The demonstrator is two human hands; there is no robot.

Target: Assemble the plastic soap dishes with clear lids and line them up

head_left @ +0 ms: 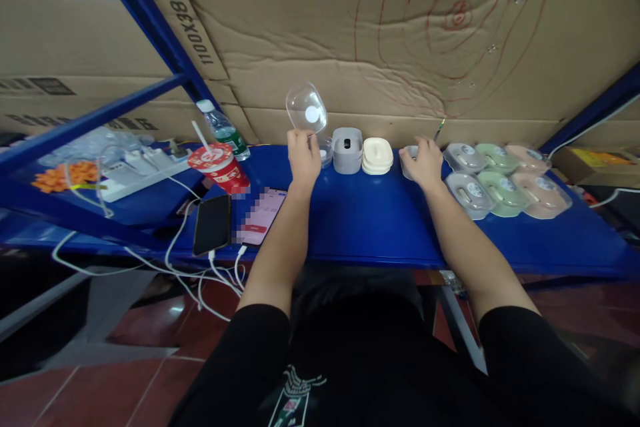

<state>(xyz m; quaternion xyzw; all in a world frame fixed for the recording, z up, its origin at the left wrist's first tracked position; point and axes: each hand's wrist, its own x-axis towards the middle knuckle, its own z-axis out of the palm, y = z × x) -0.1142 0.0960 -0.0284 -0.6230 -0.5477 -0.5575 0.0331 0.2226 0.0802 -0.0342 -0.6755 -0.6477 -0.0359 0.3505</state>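
My left hand (pixel 305 159) pinches a clear plastic lid (pixel 306 108) by its lower edge and holds it raised above the table; a round white sticker shows on it. Behind that hand, partly covered, are more clear lids (pixel 325 152). Over a small grey container (pixel 409 164) at the right, my right hand (pixel 424 161) has its fingers closed on the rim. Between the hands stand a stack of grey containers (pixel 347 159) with a small black piece in the top one, and a stack of cream square pieces (pixel 377 156).
Lidded grey, green and pink containers (pixel 495 188) sit in two rows at the right. To the left are a red cup (pixel 225 170) with a straw, a water bottle (pixel 231 137), a dark phone (pixel 213 225) and a lit phone (pixel 263 217) on white cables. Cardboard (pixel 310 27) stands behind the blue table (pixel 370 227).
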